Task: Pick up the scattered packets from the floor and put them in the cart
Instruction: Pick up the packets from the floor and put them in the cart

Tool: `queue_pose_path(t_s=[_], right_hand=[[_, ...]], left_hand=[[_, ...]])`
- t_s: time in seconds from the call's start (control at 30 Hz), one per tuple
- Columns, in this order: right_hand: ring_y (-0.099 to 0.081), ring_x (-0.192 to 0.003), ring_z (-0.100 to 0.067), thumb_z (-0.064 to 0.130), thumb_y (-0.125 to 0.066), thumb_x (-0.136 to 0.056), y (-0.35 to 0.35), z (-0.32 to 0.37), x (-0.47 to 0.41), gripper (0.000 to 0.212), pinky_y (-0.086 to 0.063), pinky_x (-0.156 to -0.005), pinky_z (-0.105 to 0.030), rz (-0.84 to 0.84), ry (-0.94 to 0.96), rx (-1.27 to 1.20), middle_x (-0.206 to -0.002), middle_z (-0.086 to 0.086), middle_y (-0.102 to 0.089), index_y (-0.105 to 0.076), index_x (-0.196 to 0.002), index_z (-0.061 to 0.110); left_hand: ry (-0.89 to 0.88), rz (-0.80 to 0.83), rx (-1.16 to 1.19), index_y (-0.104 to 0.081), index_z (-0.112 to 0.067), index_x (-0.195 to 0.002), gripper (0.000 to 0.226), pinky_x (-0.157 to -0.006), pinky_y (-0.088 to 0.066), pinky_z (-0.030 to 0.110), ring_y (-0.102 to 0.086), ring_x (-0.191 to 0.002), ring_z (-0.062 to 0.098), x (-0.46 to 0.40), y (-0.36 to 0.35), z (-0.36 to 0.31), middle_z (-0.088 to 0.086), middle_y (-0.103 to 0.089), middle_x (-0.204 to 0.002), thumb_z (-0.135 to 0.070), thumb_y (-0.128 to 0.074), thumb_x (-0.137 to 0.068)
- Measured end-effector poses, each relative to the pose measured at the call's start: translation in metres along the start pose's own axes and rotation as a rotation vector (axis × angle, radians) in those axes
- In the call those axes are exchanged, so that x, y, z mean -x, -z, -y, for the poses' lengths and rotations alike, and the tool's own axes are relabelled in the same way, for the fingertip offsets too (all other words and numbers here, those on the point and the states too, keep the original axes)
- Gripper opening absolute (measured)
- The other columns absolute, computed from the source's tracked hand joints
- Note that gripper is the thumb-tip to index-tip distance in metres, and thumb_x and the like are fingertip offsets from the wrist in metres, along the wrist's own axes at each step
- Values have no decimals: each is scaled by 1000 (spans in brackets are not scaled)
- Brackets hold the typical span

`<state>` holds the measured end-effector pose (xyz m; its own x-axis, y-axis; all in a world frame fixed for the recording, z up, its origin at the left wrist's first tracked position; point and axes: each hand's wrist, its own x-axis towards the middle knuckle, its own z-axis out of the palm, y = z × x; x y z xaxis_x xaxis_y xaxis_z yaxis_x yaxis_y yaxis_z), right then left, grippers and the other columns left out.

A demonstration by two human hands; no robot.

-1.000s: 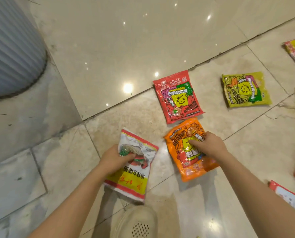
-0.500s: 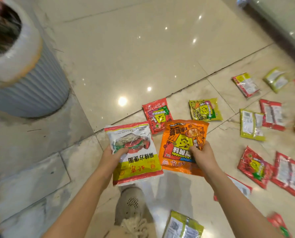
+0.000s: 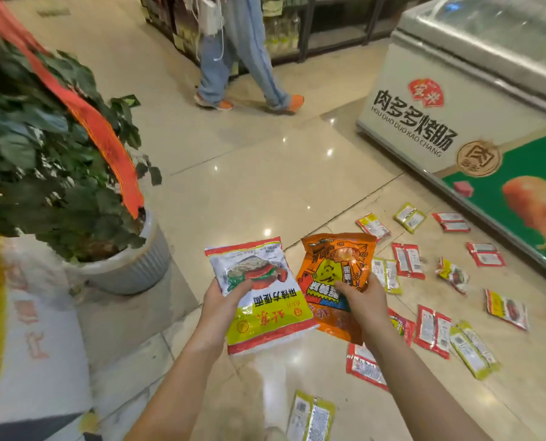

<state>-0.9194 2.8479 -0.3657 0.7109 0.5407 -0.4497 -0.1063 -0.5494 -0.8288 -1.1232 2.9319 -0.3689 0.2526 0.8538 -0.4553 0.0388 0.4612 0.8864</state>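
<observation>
Packets fill both hands, lifted clear of the floor (image 3: 233,192): the left hand (image 3: 222,308) grips a white, red and yellow packet (image 3: 262,297) with the thumb curled over its printed face, and the right hand (image 3: 362,302) grips an orange packet (image 3: 335,275) the same way. The two packets are held side by side, edges overlapping slightly at the bottom. Compared with half a second ago, both are raised higher and the view has tipped upward (a second ago both packets lay on the tiles under the hands), so a chest freezer (image 3: 456,100) with Chinese lettering, a passer-by's legs (image 3: 243,58) and store shelves now show beyond them. The potted plant (image 3: 52,154) with its red ribbon, in a ribbed grey pot, stands at the left, where only the pot showed before. Many small red and yellow-green packets remain scattered on the floor to the right, between the hands and the freezer, and one yellow-green packet (image 3: 311,416) lies near the bottom edge. No cart can be made out in this view.
</observation>
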Motion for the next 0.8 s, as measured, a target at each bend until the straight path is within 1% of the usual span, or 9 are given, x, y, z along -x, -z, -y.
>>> queue_pose_path(t_s=[0.07,0.1,0.23,0.3,0.4,0.47,0.57,0.7,0.8], right_hand=[[-66,-96,-30,17,-71,-80,21,21,35,29,-52,-89,-52,-26,12,-42,-107,-8,-67,-53,-103,21],[-66,-95,-30,17,-70,-81,32,29,51,26,-52,-89,-52,-38,12,-73,-106,-9,-67,-53,-101,22],[-67,-94,-30,21,-73,-79,72,44,111,23,-53,-86,-52,-123,38,-160,-105,-8,-68,-53,-86,30],[-67,-94,-30,19,-73,-79,94,44,139,21,-54,-86,-51,-195,31,-232,-103,-7,-68,-56,-89,27],[-67,-91,-29,11,-69,-82,129,41,183,23,-55,-85,-49,-281,53,-314,-98,-7,-66,-56,-98,20],[-67,-90,-29,9,-69,-81,157,31,209,22,-55,-85,-48,-350,63,-364,-98,-8,-67,-56,-95,20],[-67,-88,-27,12,-71,-80,209,4,248,25,-55,-85,-45,-490,44,-430,-99,-9,-67,-56,-99,17],[-68,-89,-29,13,-72,-79,293,-46,307,26,-55,-84,-50,-693,27,-564,-103,-12,-69,-56,-99,18],[-69,-86,-28,11,-70,-81,358,-86,358,31,-57,-81,-48,-820,17,-654,-103,-12,-68,-56,-109,13]], left_hand=[[-37,22,16,-57,-29,-99,21,-78,-47,28,-61,-93,12,33,-3,-28,-11,-66,-97,-13,-62,-88],[-45,35,21,-57,-28,-102,22,-81,-46,30,-61,-94,15,48,-4,-40,-9,-66,-97,-12,-63,-87],[-35,126,-5,-60,-26,-108,39,-98,-45,50,-63,-105,28,104,-10,-73,2,-70,-109,-30,-74,-72],[-36,213,-17,-61,-25,-111,48,-98,-45,55,-64,-105,30,125,-19,-81,4,-70,-111,-36,-71,-65],[-58,330,-55,-62,-24,-107,38,-95,-47,55,-66,-101,30,163,-41,-92,6,-71,-107,-30,-73,-72],[-75,418,-84,-63,-25,-106,35,-93,-49,54,-67,-99,29,188,-60,-93,5,-72,-104,-33,-74,-73],[-95,582,-155,-63,-28,-109,55,-94,-47,57,-66,-101,30,224,-102,-83,4,-72,-107,-45,-75,-57],[-75,779,-230,-63,-26,-103,42,-93,-47,57,-66,-101,32,292,-177,-58,7,-71,-107,-35,-71,-64],[-108,933,-235,-59,-25,-104,35,-99,-45,49,-62,-104,26,362,-239,-33,6,-67,-114,-27,-73,-72]])
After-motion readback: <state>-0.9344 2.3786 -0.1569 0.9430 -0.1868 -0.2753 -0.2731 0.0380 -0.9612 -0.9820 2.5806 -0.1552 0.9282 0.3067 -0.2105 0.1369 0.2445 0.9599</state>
